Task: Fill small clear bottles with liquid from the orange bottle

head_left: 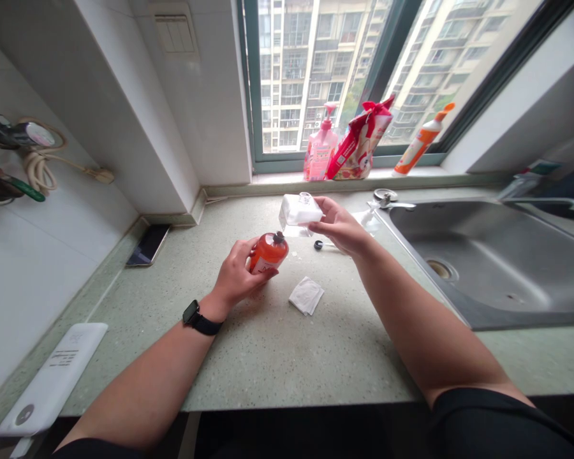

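My left hand is wrapped around an orange-red bottle with a pale label and a dark neck, tilted above the counter. My right hand grips a white, box-shaped bottle from its right side. That bottle is held tipped close above the neck of the orange-red one; its lower part looks clear, and I cannot tell whether the two touch. Beyond my right wrist lies a small black-ended piece with a pale stem, partly hidden. A folded white tissue rests on the counter between my forearms.
A steel sink with a tap is on the right. On the windowsill stand a pink pump bottle, a red bag and an orange-and-white bottle. At left lie a phone and a white device.
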Demonstrator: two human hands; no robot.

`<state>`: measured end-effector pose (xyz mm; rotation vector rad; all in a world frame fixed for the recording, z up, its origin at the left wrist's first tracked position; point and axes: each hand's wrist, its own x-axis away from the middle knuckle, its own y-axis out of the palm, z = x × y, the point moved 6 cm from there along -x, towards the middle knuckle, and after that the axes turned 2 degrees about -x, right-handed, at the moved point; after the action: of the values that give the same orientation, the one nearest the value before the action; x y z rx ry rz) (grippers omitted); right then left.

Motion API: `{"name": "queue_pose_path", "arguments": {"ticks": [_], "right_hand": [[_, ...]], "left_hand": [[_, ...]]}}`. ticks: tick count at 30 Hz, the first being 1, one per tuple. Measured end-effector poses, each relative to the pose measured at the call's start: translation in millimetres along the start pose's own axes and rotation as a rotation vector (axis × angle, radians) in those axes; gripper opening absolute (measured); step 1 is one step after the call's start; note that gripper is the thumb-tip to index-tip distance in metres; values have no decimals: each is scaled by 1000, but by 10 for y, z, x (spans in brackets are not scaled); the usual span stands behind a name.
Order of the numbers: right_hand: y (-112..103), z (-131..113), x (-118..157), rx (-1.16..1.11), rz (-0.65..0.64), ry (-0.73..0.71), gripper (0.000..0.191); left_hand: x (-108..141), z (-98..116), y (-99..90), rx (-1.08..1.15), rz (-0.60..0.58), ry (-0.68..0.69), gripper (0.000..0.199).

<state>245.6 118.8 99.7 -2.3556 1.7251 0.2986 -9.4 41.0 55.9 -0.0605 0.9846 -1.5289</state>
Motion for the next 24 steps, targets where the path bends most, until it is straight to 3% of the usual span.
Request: {"name": "queue_pose_path", "arguments": {"ticks": [11,18,24], "right_hand": [[-226,-80,4,166,66,-50,71],[-204,-85,14,222,36,-9,75],[-197,-32,11,247,6,48,74]], "left_hand": [[19,-144,1,21,40,-126,81],[45,-285,81,146,-3,-276,84],[31,-295,123,212,-54,-184,93]]}}
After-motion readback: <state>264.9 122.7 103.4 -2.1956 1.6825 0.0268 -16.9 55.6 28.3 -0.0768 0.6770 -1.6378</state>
